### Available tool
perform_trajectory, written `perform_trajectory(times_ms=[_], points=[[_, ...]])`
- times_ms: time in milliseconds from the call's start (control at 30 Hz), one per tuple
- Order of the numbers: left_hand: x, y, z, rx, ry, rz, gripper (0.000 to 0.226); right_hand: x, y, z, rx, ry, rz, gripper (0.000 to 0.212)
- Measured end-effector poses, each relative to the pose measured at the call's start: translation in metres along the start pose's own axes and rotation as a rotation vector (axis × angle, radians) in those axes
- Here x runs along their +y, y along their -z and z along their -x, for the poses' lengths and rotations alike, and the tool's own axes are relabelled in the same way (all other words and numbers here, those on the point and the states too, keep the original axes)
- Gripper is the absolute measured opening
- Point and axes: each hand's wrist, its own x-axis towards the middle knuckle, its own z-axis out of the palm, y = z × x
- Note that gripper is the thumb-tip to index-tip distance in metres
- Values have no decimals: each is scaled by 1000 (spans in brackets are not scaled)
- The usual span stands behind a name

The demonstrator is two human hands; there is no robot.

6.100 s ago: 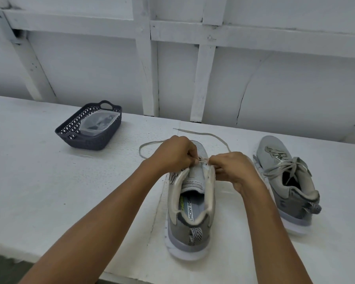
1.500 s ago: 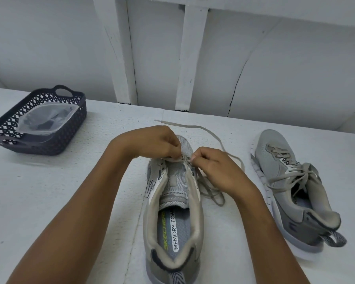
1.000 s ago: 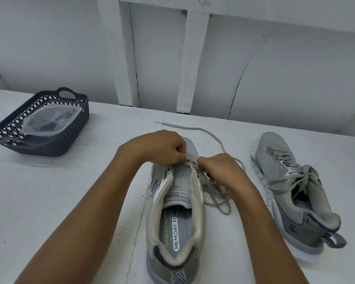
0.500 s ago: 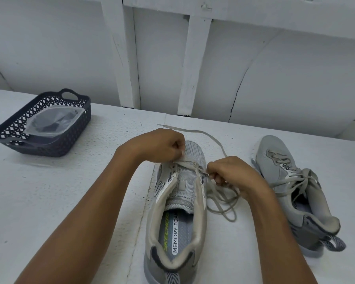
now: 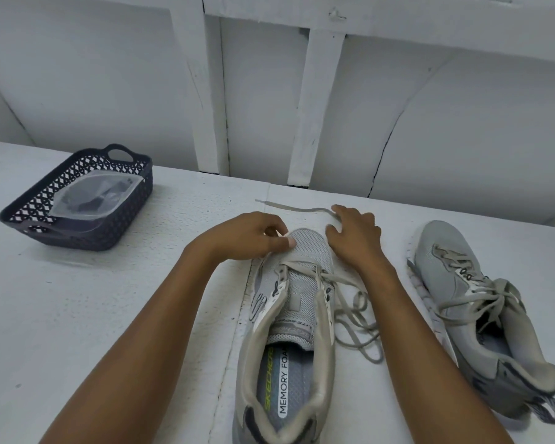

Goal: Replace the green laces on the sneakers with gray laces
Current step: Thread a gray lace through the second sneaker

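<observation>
Your right hand (image 5: 354,233) is letting go at the eyelets and spreading wide, reaching for the lace (image 5: 293,208) end lying on the counter (image 5: 109,315). Your left hand (image 5: 247,235) is pinching the lace against the sneaker (image 5: 305,283) toe. With most eyelets sitting empty, the swap seems far from done.

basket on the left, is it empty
No, a clear plastic bag with something dark inside lies in the basket.

Two sneakers (image 5: 305,254) (image 5: 442,248), two laces (image 5: 353,315) (image 5: 471,299), two hands (image 5: 247,238) (image 5: 354,235), one basket (image 5: 132,203), one clear bag (image 5: 93,195).
</observation>
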Motion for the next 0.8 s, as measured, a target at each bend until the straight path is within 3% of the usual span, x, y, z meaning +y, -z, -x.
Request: perform_trajectory(times_ms=[167,267,367,433,533,600,700,800], points=[[-3,0,-3,7,3,65,25,2,-9,-6,131,23,-37,18],[-5,2,-5,5,26,102,23,5,-4,-1,124,51,-237,9],[-5,3,-4,-3,43,75,25,2,18,12,49,20,-701,10],[-3,4,-3,75,16,12,34,-5,36,23,-4,91,-944,16],[4,6,2,221,-142,75,57,-16,60,41,-114,257,-998,13],[12,8,8,157,-247,160,59,-19,69,48,-213,307,-976,18],[22,8,11,37,-328,160,32,-25,74,56,-259,314,-984,15],[26,9,13,39,-340,275,8,-28,76,57,-239,296,-990,4]])
